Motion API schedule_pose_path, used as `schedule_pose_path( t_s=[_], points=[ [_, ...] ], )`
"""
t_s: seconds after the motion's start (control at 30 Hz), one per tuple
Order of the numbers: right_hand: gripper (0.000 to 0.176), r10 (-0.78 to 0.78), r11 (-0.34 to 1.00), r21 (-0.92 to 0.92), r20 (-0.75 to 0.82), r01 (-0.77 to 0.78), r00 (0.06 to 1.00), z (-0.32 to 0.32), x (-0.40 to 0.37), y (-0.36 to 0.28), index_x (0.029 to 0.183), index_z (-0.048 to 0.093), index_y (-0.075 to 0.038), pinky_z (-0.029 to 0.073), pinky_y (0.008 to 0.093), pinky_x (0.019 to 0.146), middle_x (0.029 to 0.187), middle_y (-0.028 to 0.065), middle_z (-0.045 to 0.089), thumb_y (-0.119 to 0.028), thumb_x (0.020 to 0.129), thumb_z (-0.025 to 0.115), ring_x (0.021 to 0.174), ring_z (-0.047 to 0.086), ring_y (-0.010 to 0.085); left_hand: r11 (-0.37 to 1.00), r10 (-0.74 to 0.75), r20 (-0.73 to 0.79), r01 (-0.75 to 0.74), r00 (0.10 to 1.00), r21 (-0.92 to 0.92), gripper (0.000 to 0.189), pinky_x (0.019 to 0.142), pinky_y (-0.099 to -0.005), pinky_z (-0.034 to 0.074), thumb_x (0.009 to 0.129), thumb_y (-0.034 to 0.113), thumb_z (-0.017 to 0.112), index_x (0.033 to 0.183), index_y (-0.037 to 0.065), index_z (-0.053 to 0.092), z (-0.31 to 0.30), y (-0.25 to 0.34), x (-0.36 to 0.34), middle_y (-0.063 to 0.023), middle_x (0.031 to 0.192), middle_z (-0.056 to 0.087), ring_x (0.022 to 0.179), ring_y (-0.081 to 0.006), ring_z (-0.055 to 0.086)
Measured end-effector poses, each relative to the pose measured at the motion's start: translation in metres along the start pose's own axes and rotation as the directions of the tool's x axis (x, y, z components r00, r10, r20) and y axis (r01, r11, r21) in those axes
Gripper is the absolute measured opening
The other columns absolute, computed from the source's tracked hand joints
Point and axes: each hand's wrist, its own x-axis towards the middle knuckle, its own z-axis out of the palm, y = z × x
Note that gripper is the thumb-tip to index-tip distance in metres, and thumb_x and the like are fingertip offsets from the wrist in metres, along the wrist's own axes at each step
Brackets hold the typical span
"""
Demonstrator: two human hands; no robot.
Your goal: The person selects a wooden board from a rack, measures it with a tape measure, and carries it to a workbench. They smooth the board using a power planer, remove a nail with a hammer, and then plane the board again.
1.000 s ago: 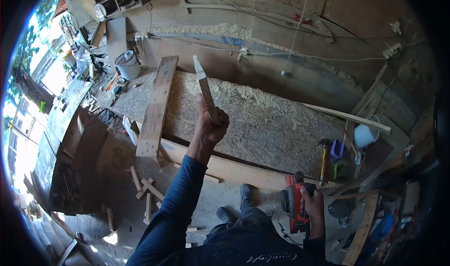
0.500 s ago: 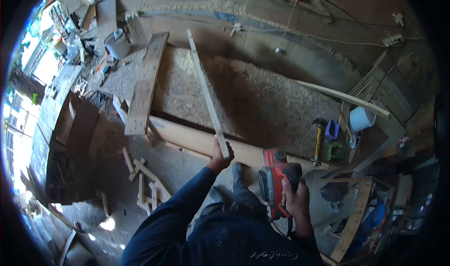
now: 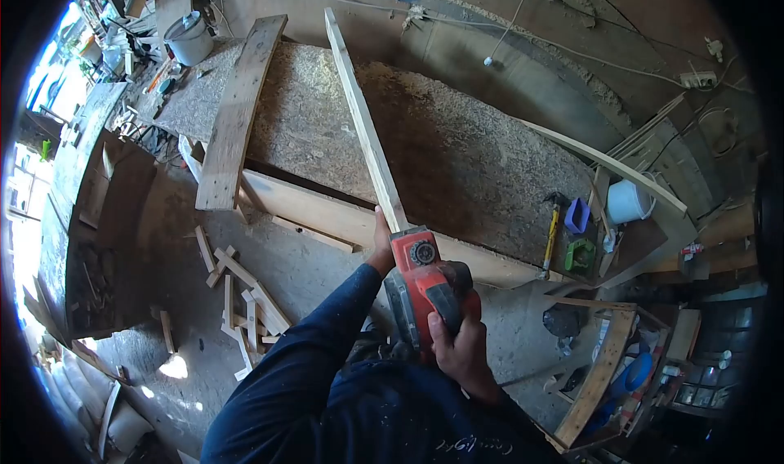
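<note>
Wood strip (image 3: 362,121) extends from the closed left grip (image 3: 380,249) over the tabletop (image 3: 482,170), while the right grip (image 3: 467,354) clasps a red planer (image 3: 421,280) at the strip's near end, most length lying beyond.

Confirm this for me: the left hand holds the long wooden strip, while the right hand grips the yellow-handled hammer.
Wrong on one point: the head view shows the right hand gripping the red power tool, not the yellow-handled hammer, which lies beside the purple object. The left hand does hold the long wooden strip.
</note>
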Motion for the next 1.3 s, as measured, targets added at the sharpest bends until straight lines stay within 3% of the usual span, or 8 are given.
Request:
schedule_pose_path(
  t_s=[0.17, 0.37, 0.57, 0.67, 0.8, 0.97, 1.13, 1.3],
  points=[
    [0.044, 0.076, 0.997, -0.035, 0.066, -0.074, 0.995, 0.003, 0.034, 0.005, 0.129, 0.045, 0.002, 0.053, 0.0319, 0.051, 0.073, 0.0071, 0.064, -0.024, 0.099, 0.064, 0.054, 0.064, 0.0151, 0.999, 0.038, 0.092, -0.036, 0.995, -0.024, 0.077, 0.098, -0.0437, 0.057, 0.101, 0.067, 0.040, 0.132, -0.001, 0.059, -0.010, -0.003, 0.008, -0.0207, 0.120, 0.068, 0.110, -0.0343, 0.068],
    [0.042, 0.054, 0.998, 0.038, 0.059, -0.056, 0.997, 0.015, 0.095, -0.013, 0.126, 0.047, 0.002, 0.053, 0.0333, 0.050, 0.069, 0.0070, 0.062, -0.025, 0.099, 0.064, 0.054, 0.064, 0.0152, 0.987, -0.148, 0.200, 0.158, 0.969, -0.038, 0.052, 0.102, -0.0416, 0.055, 0.106, 0.042, 0.049, 0.138, 0.001, 0.055, 0.083, 0.022, -0.058, -0.0178, 0.130, 0.064, 0.117, -0.0306, 0.065],
    [0.040, -0.066, 0.998, -0.024, 0.016, 0.066, 0.998, 0.037, 0.172, -0.019, 0.121, 0.051, 0.003, 0.052, 0.0343, 0.050, 0.077, 0.0139, 0.065, -0.029, 0.100, 0.063, 0.055, 0.065, 0.0180, 0.834, 0.137, 0.458, -0.352, 0.878, 0.426, 0.045, 0.111, -0.0386, 0.047, 0.106, 0.018, 0.054, 0.149, 0.008, 0.046, 0.086, 0.029, -0.035, -0.0116, 0.144, 0.055, 0.129, -0.0229, 0.056],
    [0.038, -0.048, 0.999, 0.010, -0.024, 0.048, 0.999, 0.051, 0.212, -0.026, 0.113, 0.057, 0.004, 0.054, 0.0378, 0.059, 0.081, 0.0177, 0.067, -0.030, 0.099, 0.065, 0.066, 0.070, 0.0264, 0.799, 0.209, 0.243, -0.308, 0.947, 0.516, 0.053, 0.116, -0.0394, 0.041, 0.105, 0.022, 0.058, 0.154, 0.010, 0.040, 0.073, 0.023, -0.024, -0.0083, 0.150, 0.049, 0.136, -0.0222, 0.050],
    [0.040, 0.008, 1.000, -0.021, -0.091, -0.010, 0.996, 0.066, 0.270, -0.051, 0.102, 0.067, 0.004, 0.055, 0.0442, 0.067, 0.084, 0.0224, 0.071, -0.036, 0.097, 0.067, 0.076, 0.073, 0.0366, 0.929, 0.292, 0.012, -0.286, 0.956, 0.234, 0.054, 0.109, -0.0396, 0.046, 0.106, 0.043, 0.046, 0.150, 0.011, 0.044, 0.027, 0.001, -0.017, -0.0095, 0.144, 0.054, 0.127, -0.0233, 0.057],
    [0.043, 0.047, 0.991, -0.120, -0.033, -0.051, 0.998, 0.088, 0.339, -0.063, 0.103, 0.068, 0.005, 0.055, 0.0446, 0.067, 0.081, 0.0249, 0.071, -0.038, 0.097, 0.066, 0.079, 0.073, 0.0392, 0.997, 0.053, -0.331, -0.029, 0.942, 0.076, 0.071, 0.086, -0.0387, 0.057, 0.106, 0.065, 0.026, 0.135, 0.009, 0.057, 0.024, 0.000, -0.007, -0.0091, 0.119, 0.069, 0.097, -0.0239, 0.070],
    [0.048, 0.014, 0.989, -0.144, -0.055, -0.022, 0.998, 0.115, 0.419, -0.063, 0.100, 0.067, 0.008, 0.056, 0.0477, 0.067, 0.081, 0.0281, 0.070, -0.040, 0.097, 0.065, 0.078, 0.073, 0.0431, 0.979, 0.144, -0.353, -0.080, 0.925, 0.190, 0.065, 0.069, -0.0325, 0.051, 0.105, 0.066, 0.030, 0.126, 0.014, 0.063, 0.045, 0.009, -0.011, 0.0001, 0.090, 0.062, 0.075, -0.0138, 0.056],
    [0.055, 0.014, 0.988, -0.153, -0.103, -0.030, 0.995, 0.146, 0.508, -0.058, 0.099, 0.068, 0.008, 0.057, 0.0518, 0.073, 0.083, 0.0314, 0.070, -0.047, 0.096, 0.062, 0.085, 0.071, 0.0478, 0.952, 0.158, -0.387, -0.036, 0.909, 0.304, 0.068, 0.070, -0.0341, 0.053, 0.104, 0.069, 0.030, 0.116, 0.011, 0.064, 0.015, -0.004, -0.002, -0.0032, 0.088, 0.063, 0.076, -0.0162, 0.060]
  ],
)
